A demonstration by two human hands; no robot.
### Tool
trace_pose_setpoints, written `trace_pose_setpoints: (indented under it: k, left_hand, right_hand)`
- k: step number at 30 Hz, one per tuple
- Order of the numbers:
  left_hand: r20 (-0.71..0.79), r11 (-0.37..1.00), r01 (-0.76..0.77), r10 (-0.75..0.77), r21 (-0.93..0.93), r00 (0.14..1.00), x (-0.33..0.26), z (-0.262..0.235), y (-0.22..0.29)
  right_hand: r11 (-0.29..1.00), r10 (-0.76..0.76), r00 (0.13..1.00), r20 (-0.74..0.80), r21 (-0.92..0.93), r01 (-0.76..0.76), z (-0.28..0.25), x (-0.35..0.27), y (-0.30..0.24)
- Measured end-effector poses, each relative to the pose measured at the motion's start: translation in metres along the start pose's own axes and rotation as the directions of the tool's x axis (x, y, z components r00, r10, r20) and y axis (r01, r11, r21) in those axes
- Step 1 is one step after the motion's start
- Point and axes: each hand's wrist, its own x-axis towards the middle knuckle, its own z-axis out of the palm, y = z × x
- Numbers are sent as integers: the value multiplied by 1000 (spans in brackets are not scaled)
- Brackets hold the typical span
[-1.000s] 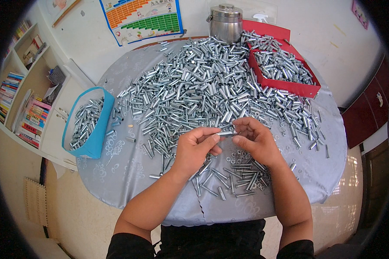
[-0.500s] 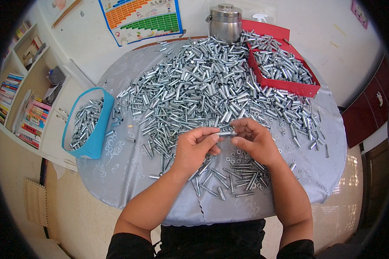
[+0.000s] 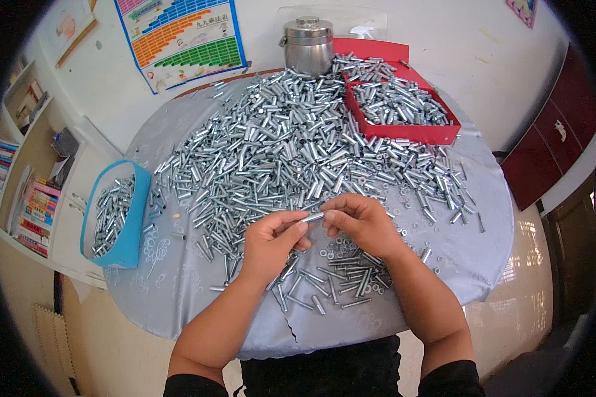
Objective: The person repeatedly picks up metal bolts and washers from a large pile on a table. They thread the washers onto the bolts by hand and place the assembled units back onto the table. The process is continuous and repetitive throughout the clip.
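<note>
Over the near middle of the table, a short silver bolt [image 3: 315, 216] is held level between my two hands; it seems to have a sleeve around it. My left hand [image 3: 271, 241] pinches one end between thumb and fingers. At the other end, the fingertips of my right hand [image 3: 359, 226] close on it and partly hide it. Just beyond my hands spreads a big heap of silver bolts and sleeves [image 3: 265, 149]. Below my right hand lie loose long bolts [image 3: 354, 274] with small nuts and washers [image 3: 338, 248] among them.
A blue fabric bin [image 3: 131, 228] of metal sleeves stands at the left. At the back right sits a red box [image 3: 410, 134] full of similar pieces, beside a lidded steel pot [image 3: 309, 54]. A grey cloth [image 3: 198, 314] covers the round table; a bookshelf [image 3: 36, 149] stands left.
The view has shifted, so the table appears further left and lower. My right fingers, spread apart earlier at the bolt's end, have now closed in on it. My left hand keeps its pinch.
</note>
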Motion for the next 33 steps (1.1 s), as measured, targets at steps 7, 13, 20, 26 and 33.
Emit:
trace_pose_setpoints:
  k: [7, 13, 20, 26, 33]
  left_hand:
    - [-144, 975, -204, 215, 89, 966, -2, 1, 2]
    - [-221, 963, -270, 267, 15, 938, 0, -1, -2]
    - [-236, 954, -298, 297, 31, 925, 1, -2, -2]
    - [-293, 961, -276, 273, 34, 916, 1, -3, 4]
    - [-318, 954, -298, 296, 43, 901, 5, -9, 2]
  right_hand:
    - [954, 237, 964, 118, -213, -209, -20, -4, -13]
    - [978, -93, 914, -395, 136, 158, -33, 8, -23]
    - [906, -163, 824, -543, 247, 343, -28, 10, -17]
    - [971, -103, 846, -523, 131, 200, -28, 9, -9]
    - [980, -109, 841, -531, 81, 179, -26, 7, -8]
